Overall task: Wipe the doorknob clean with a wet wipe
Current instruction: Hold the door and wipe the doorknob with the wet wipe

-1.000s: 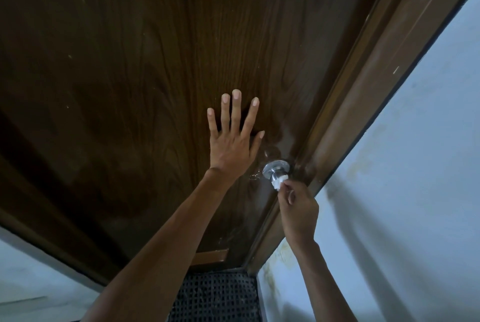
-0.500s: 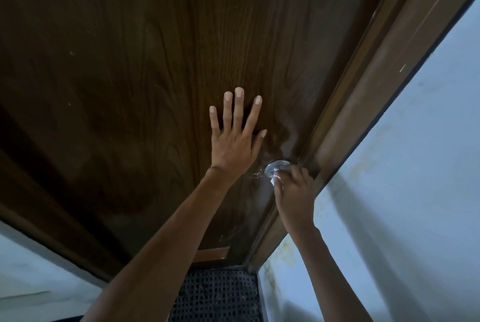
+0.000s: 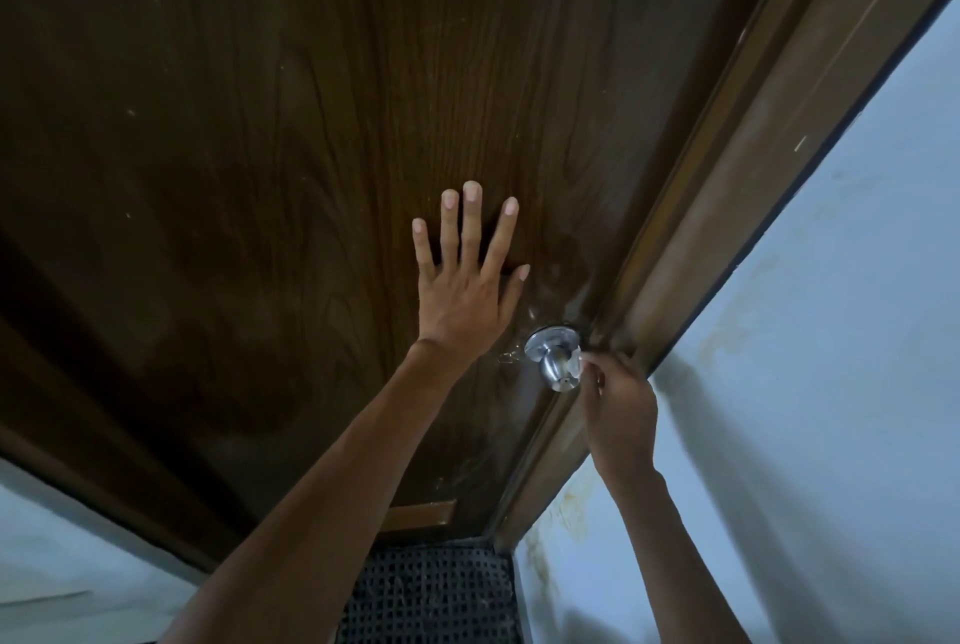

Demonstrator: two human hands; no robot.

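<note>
So compared to half a second back, the right hand (image 3: 618, 415) has slid off the top of the doorknob (image 3: 557, 367) and dropped to its right side, so most of the shiny metal knob is visible again instead of being covered by the fingers. The left hand (image 3: 462, 290) hasn't budged, same flat press on the door (image 3: 260, 176).

Right grip: fingertips pinched together on a small bit of wet wipe (image 3: 575, 363), which is pressed against the knob's right edge. Only a little pale scrap of the wipe pokes out past the fingers, the rest is hidden in the grip.

Left grip: fully spread, palm and all fingers flat on the dark wood, holding nothing. It sits just up and to the left of the right grip, with the knob between the two hands.

The knob itself sticks out of its round plate, right next to the door frame (image 3: 727, 228). Behind the right grip is a pale wall (image 3: 831, 383), and below both arms there's a dark mesh mat (image 3: 431, 596) on the floor.
</note>
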